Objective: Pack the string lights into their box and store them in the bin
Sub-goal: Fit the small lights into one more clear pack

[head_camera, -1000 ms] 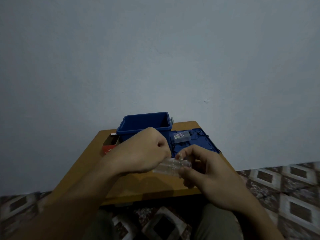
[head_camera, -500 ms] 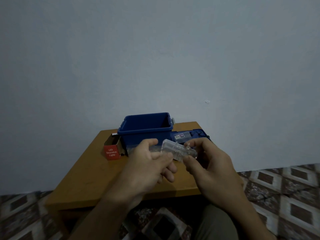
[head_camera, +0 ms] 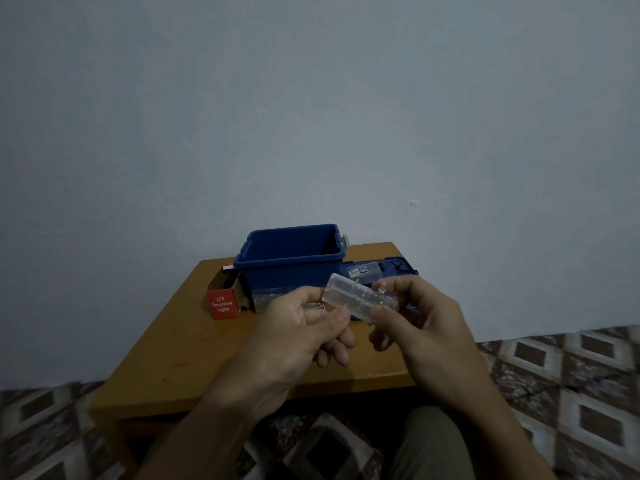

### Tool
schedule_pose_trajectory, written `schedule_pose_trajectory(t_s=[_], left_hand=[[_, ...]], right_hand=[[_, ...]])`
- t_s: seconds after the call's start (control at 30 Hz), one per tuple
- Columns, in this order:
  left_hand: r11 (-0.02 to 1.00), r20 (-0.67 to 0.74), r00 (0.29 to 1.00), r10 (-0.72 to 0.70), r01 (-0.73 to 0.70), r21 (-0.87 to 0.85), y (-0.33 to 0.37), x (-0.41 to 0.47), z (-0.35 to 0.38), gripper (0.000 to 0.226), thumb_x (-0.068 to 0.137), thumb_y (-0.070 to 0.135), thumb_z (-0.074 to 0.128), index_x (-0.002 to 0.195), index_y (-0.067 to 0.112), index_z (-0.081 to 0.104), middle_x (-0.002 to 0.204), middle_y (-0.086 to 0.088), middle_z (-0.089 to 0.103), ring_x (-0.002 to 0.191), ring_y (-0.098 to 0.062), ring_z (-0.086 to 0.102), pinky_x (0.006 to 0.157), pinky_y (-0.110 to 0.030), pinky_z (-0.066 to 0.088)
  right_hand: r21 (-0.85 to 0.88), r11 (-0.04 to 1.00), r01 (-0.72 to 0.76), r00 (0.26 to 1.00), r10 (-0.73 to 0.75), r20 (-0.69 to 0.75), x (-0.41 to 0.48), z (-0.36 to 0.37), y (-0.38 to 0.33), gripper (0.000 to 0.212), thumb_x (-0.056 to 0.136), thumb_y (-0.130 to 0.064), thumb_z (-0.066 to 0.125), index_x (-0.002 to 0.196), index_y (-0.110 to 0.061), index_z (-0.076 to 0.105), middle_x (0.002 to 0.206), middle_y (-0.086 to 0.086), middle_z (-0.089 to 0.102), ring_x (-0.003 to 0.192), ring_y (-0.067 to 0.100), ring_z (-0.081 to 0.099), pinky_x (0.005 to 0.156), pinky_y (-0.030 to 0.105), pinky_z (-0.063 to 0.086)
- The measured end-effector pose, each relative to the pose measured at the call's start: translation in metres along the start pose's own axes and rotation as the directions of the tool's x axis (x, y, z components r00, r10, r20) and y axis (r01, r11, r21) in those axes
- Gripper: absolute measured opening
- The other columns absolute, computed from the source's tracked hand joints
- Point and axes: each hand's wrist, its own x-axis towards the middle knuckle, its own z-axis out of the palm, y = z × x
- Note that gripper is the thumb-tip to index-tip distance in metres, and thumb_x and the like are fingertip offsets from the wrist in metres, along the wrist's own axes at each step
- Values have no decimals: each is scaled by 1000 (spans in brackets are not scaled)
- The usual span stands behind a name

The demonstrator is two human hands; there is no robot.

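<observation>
String lights (head_camera: 362, 297): wound on a clear plastic battery case, held above the wooden table (head_camera: 180, 355), nearer the person than everything on it

Blue bin (head_camera: 291, 259), open, lid off: straight beyond the grip, close behind it. Bin lid (head_camera: 398, 266) lies flat beyond the grip and to its right

Red carton marked "LED Decorative Lights" (head_camera: 223, 304): off to the left of the grip, on its side; its open end looks to face away, not certain

Case long axis runs upper left to lower right, slightly tilted. Right hand (head_camera: 420, 327) pinches the lower-right end, thumb and fingers closed on it. Left hand (head_camera: 304, 329) is curled at the left end, thumb tip touching the underside; firm hold or not, cannot tell

Judgement: left hand is nearer the carton; case must travel left, long axis turned to the carton mouth
</observation>
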Motion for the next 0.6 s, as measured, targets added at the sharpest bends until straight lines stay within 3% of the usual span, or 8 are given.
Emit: schedule_pose_trajectory(t_s=[0.23, 0.37, 0.6], left_hand=[[999, 11, 999, 32, -32, -6, -3, 0, -3, 22, 94, 12, 63, 115, 6, 59, 71, -10, 69, 53, -16, 60, 48, -22, 41], [995, 30, 996, 80, -81, 55, -6, 3, -9, 22, 93, 15, 63, 113, 4, 60, 72, -10, 70, 54, -17, 61, 49, -23, 42], [973, 33, 981, 192, -194, 127, -9, 5, -18, 26, 86, 25, 65, 104, 5, 64, 74, -12, 72, 53, -20, 62, 49, -26, 42]], right_hand=[[126, 989, -78, 997, 76, 20, 0, 0, -2, 14, 91, -6, 67, 101, -14, 67, 71, 3, 63, 62, 25, 66, 63, 36, 58], [257, 944, -207, 978, 190, 90, 1, 1, -1, 14, 90, -1, 66, 103, -6, 66, 74, 9, 61, 61, 28, 64, 60, 38, 55], [412, 815, -407, 909, 319, 268, 2, 3, -9, 39, 74, -8, 68, 109, 7, 61, 75, 19, 60, 56, 27, 59, 53, 34, 53]])
